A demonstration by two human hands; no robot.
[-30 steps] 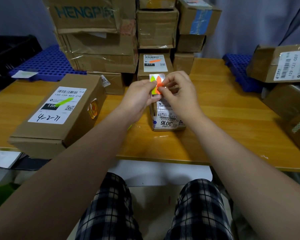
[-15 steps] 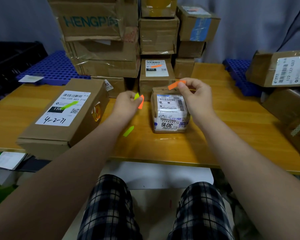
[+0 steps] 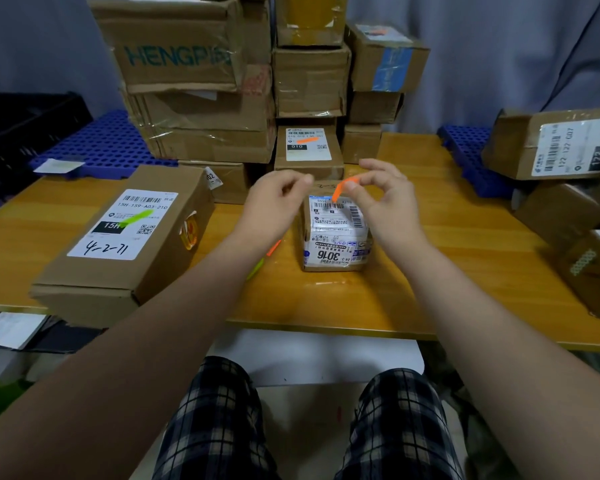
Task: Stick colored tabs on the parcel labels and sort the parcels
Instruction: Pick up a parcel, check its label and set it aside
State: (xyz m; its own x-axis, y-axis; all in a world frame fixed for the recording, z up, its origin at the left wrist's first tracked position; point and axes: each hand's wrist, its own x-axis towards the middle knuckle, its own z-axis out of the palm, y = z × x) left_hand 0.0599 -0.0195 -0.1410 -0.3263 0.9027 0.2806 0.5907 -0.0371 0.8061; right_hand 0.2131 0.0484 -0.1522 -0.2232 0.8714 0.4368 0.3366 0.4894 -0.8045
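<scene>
**Orange tab at the label, not yet pressed down**

Small parcel (image 3: 336, 233): sits mid-table, straight ahead of the person, white label facing up, "3016" printed on its near face. No tab stuck to it.

Orange tab (image 3: 342, 189): pinched at its upper end between thumb and forefinger of the right hand (image 3: 383, 202). Other fingers of that hand are spread and raised. The tab hangs slanted, its lower tip at the barcode along the label's far edge. Cannot tell whether it is touching.

Left hand (image 3: 274, 199): just beside the parcel's far left corner, fingers curled, thumb and forefinger tips close together. Cannot tell if they pinch anything.

Loose strips: one orange strip (image 3: 273, 247) and one green strip (image 3: 256, 268) peek out beside the left forearm, low by the table (image 3: 465, 271).

Around: long box (image 3: 125, 251) to the left, a green tab (image 3: 137, 216) on its label. Labelled box (image 3: 307, 150) behind the parcel carries its own orange mark. Carton stack (image 3: 187, 64) beyond, more parcels (image 3: 551, 143) at right.

Risks, as I judge them:
- The tab lands over the barcode bars and hides them, since its tip points right at them.
- The tab goes on crooked or creased, because it is held at one end only and hangs free.
- The adhesive clings to the fingertip on release and lifts the tab off.
- The parcel looks small and light, so it may slide under the press if the left hand does not brace it.
- The strips near the forearm may be swept off the table edge.
</scene>
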